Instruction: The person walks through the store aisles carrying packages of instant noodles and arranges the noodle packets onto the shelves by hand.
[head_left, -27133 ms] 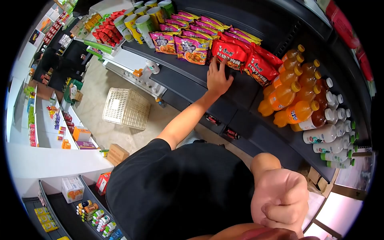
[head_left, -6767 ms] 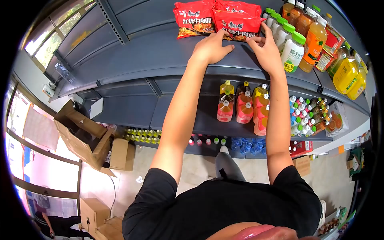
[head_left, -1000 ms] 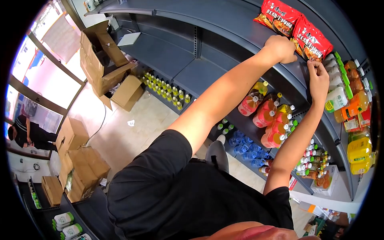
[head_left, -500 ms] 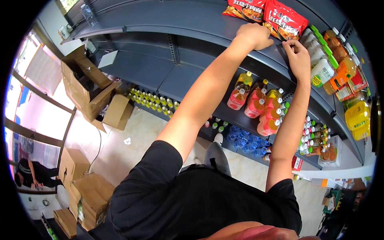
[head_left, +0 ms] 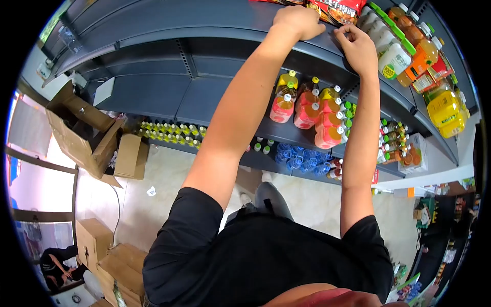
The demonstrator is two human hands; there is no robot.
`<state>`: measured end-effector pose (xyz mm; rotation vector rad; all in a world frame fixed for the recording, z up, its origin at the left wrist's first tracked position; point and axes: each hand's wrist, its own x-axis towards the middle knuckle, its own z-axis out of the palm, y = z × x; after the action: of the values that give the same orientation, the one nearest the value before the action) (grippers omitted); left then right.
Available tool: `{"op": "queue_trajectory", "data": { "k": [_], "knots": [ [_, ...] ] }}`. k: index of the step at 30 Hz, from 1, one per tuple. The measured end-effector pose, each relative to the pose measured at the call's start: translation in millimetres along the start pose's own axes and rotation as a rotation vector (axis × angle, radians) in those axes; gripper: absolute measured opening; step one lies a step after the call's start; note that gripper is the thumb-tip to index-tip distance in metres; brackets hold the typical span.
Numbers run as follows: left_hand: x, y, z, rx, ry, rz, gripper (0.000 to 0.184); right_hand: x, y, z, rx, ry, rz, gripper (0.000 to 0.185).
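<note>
Red noodle packets (head_left: 340, 11) stand at the top edge of the view on the dark upper shelf (head_left: 220, 20), partly cut off. My left hand (head_left: 299, 23), its fingers curled, rests at the shelf front just below the packets; whatever its fingers hold is hidden. Close to the lower right of the packets is my right hand (head_left: 358, 48), with thumb and forefinger brought together near the packet's bottom edge; its grip is too small to make out. White bottles with green caps (head_left: 396, 60) stand right beside my right hand.
Orange bottles (head_left: 423, 56) and yellow jugs (head_left: 445, 112) line the upper shelf at right. Pink-labelled bottles (head_left: 330, 123) stand on the shelf below. Open cardboard boxes (head_left: 84, 133) lie at left. Another person (head_left: 59, 268) is at the lower left.
The view has turned, so packets and shelves sit higher and further left. Both hands remain by the red packets. Purple packets seen much earlier are out of view.
</note>
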<state>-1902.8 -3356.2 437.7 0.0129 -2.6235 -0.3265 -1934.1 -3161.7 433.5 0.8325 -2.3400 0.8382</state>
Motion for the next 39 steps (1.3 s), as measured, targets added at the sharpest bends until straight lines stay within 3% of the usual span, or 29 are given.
{"op": "queue_trajectory", "data": {
  "k": [1, 3, 5, 10, 12, 14, 15, 16, 18, 19, 20, 21, 22, 23, 24, 26, 27, 28, 29, 30, 31, 32, 33, 34, 36, 37, 38, 39],
  "knots": [
    [-3, 3, -14, -0.037, -0.096, -0.011, 0.058, 0, -2, 0, -0.049, -0.009, 0.045, 0.031],
    [-7, 8, -26, -0.064, -0.129, -0.017, 0.065, -1, -4, 1, -0.058, 0.005, 0.07, 0.031],
    [-4, 0, -4, -0.049, 0.004, -0.008, 0.042, -1, -7, 0, -0.066, 0.008, 0.093, 0.032],
    [-2, -2, -6, -0.046, 0.005, 0.03, 0.044, -21, -20, -6, 0.026, 0.216, 0.019, 0.02],
    [5, -5, -2, -0.049, -0.01, 0.07, 0.045, -54, -27, -6, 0.193, 0.355, -0.059, 0.017],
    [11, -8, -1, -0.04, -0.009, 0.157, 0.046, -116, -22, 1, 0.612, 0.464, -0.042, 0.016],
    [14, -13, 2, -0.035, 0.007, 0.21, 0.046, -157, -10, 12, 0.707, 0.432, -0.022, 0.014],
    [11, -8, -11, -0.028, -0.131, 0.171, 0.046, -214, 4, 27, 0.608, 0.309, 0.213, 0.013],
    [13, -14, -8, -0.096, -0.132, 0.193, 0.045, -337, 32, 43, 0.598, -0.004, 0.236, 0.013],
    [8, -12, -11, -0.106, -0.117, 0.177, 0.044, -419, 57, 61, 0.41, -0.172, 0.319, 0.008],
    [4, -12, -6, -0.144, 0.001, 0.237, 0.038, -507, 72, 65, 0.335, -0.425, 0.519, 0.018],
    [-15, 7, -20, -0.156, 0.084, 0.234, 0.034, -640, 101, 95, -0.149, -0.758, 0.675, 0.037],
    [-37, 30, -29, -0.13, 0.238, 0.203, 0.032, -761, 119, 95, -0.062, -0.955, 0.775, 0.049],
    [-59, 43, -17, -0.129, 0.617, 0.335, 0.026, -845, 98, 50, 0.004, -1.112, 0.909, 0.047],
    [-96, 64, -15, -0.345, 0.672, 0.361, 0.021, -930, 77, 5, 0.051, -1.274, 1.039, 0.045],
    [-160, 70, 49, -0.547, 0.77, 0.448, 0.02, -1055, 42, -65, -0.075, -1.232, 1.38, 0.045],
    [-210, 79, 84, -0.456, 0.704, 0.414, 0.02, -1104, 23, -93, -0.159, -1.12, 1.605, 0.044],
    [-268, 94, 127, -0.493, 0.537, 0.255, 0.018, -1141, 6, -115, -0.234, -0.931, 1.846, 0.044],
    [-336, 92, 193, -0.574, 0.201, 0.006, 0.013, -1172, -7, -133, -0.294, -0.667, 2.079, 0.044],
    [-421, 81, 284, -0.248, 0.234, 0.258, 0.024, -1199, -20, -144, -0.329, -0.389, 2.248, 0.044],
    [-517, 74, 359, -0.419, -0.233, 0.116, 0.029, -1224, -32, -150, -0.364, -0.175, 2.327, 0.044],
    [-597, 90, 385, -0.501, -0.657, -0.016, 0.033, -1247, -42, -150, -0.384, -0.127, 2.288, 0.044],
    [-655, 110, 389, -0.556, -0.983, -0.115, 0.038, -1256, -50, -151, -0.432, -0.205, 2.108, 0.045],
    [-696, 119, 395, -0.564, -1.212, -0.166, 0.042, -1264, -53, -149, -0.434, -0.539, 1.82, 0.044],
    [-716, 139, 394, -0.597, -1.535, -0.172, 0.052, -1313, -46, -83, -0.558, -0.216, 1.725, 0.028],
    [-705, 153, 402, -0.679, -1.724, -0.136, 0.05, -1251, -59, -99, -0.478, -0.558, 1.62, 0.022],
    [-694, 169, 403, -0.758, -1.925, -0.104, 0.049, -1228, -63, -94, -0.421, -0.763, 1.417, 0.023],
    [-683, 189, 399, -0.825, -2.121, -0.076, 0.047, -1228, -56, -67, -0.264, -0.733, 1.535, 0.029]
  ]
}}
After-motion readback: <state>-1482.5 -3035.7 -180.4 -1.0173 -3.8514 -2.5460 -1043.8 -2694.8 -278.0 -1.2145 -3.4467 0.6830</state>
